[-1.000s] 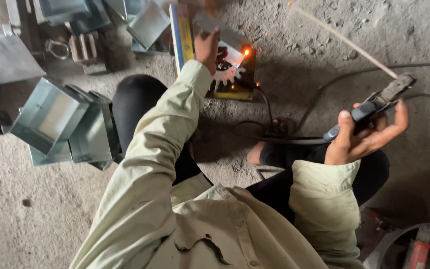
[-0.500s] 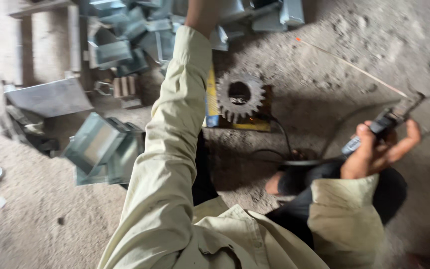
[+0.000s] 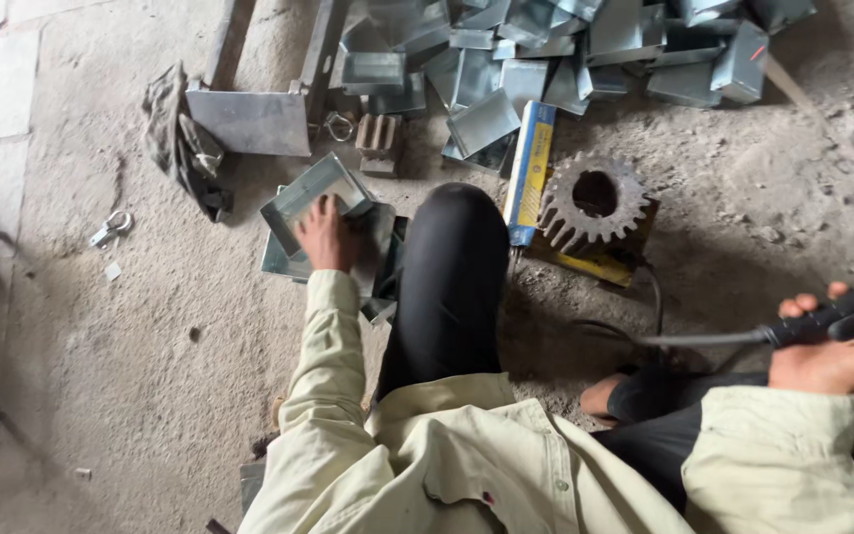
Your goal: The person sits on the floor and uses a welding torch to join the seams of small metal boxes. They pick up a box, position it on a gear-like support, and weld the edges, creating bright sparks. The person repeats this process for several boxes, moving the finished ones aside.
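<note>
Since half a second ago, the left hand [image 3: 326, 233] has dropped from the far pile of metal channels [image 3: 565, 44] onto a folded metal box [image 3: 316, 198] beside the knee, fingers spread flat on it. Its sharp edges could cut. The right hand [image 3: 835, 358] clenches a black electrode holder [image 3: 832, 318]; its cable [image 3: 644, 336] could snag the gear [image 3: 592, 201].
</note>
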